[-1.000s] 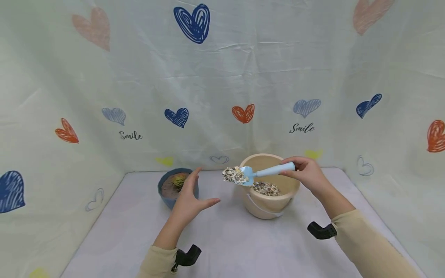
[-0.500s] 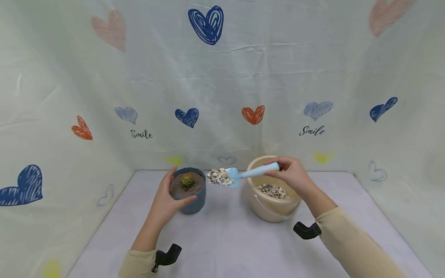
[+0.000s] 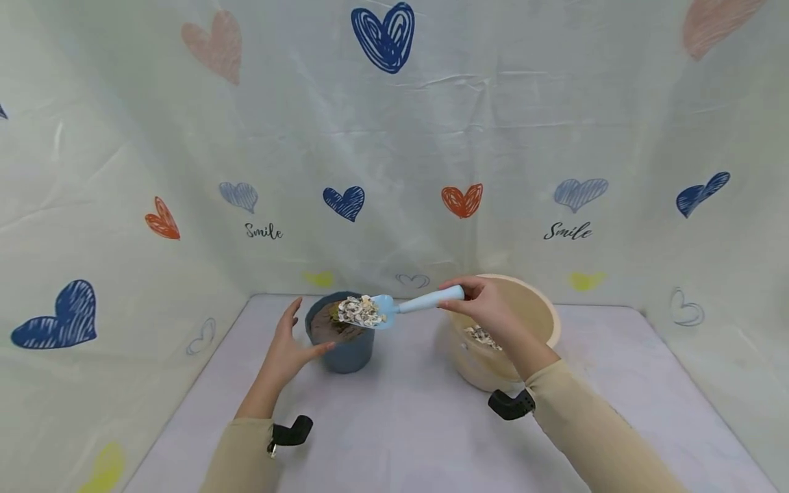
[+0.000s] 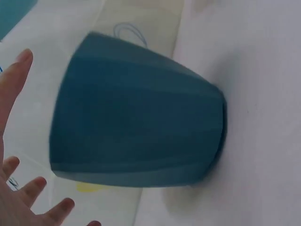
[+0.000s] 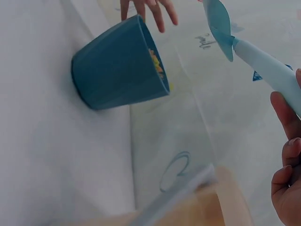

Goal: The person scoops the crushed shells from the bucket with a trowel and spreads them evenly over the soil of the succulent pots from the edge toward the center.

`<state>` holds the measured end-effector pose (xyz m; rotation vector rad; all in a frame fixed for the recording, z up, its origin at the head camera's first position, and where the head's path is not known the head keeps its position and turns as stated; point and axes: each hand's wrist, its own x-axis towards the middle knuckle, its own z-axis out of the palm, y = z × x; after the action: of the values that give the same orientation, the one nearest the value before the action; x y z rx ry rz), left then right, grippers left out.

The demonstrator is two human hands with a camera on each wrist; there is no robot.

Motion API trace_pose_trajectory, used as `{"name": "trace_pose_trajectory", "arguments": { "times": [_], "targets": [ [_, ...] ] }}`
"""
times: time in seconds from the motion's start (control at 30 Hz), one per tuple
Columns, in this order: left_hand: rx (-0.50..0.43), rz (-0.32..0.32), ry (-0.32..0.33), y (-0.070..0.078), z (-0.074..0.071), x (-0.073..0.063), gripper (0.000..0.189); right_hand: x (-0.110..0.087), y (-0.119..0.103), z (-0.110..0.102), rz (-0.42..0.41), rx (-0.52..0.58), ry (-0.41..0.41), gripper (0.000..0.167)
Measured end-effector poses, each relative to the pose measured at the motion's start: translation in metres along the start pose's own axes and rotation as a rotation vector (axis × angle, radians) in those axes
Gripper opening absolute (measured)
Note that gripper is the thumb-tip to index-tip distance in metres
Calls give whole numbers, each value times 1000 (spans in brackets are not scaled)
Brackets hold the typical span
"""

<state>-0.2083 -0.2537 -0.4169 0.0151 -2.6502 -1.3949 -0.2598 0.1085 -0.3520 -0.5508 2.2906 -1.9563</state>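
My right hand [image 3: 483,305] grips the handle of a light blue trowel [image 3: 425,301]. A heap of pale and dark chips [image 3: 360,311] lies on its blade, which is over the right part of a blue flowerpot [image 3: 351,356]. Brown soil [image 3: 323,325] fills the pot, and the small succulent [image 5: 156,63] is mostly behind the chips in the head view. Beside the pot's left side, my left hand [image 3: 286,352] holds its fingers spread, with the thumb near the front rim. In the left wrist view its fingers are apart from the pot wall [image 4: 136,113].
To the right, under my right forearm, stands a cream bucket [image 3: 545,308] with more chips [image 3: 481,335] inside and a white handle [image 5: 174,195]. A white cloth [image 3: 394,424] covers the table. Behind it hangs a curtain [image 3: 407,150] printed with hearts.
The trowel with its chips has moved left from beside the bucket to over the pot. My left hand has shifted from in front of the pot to its left side. The head view has turned slightly.
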Motion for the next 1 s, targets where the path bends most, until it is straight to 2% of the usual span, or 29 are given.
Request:
{"name": "trace_pose_trajectory", "arguments": {
  "times": [0.27,0.5,0.73,1.0],
  "targets": [
    [-88,-6,-75,-22,0,19,114,22,5,25,8,-3,-37,30],
    [-121,-40,-177,-29,3,24,117,38,8,44,59,-14,-53,27],
    [-151,-7,-196,-25,3,25,118,49,10,57,54,-79,-39,26],
    [-211,-83,-206,-29,2,28,113,57,12,67,69,-111,-66,26]
  ]
}}
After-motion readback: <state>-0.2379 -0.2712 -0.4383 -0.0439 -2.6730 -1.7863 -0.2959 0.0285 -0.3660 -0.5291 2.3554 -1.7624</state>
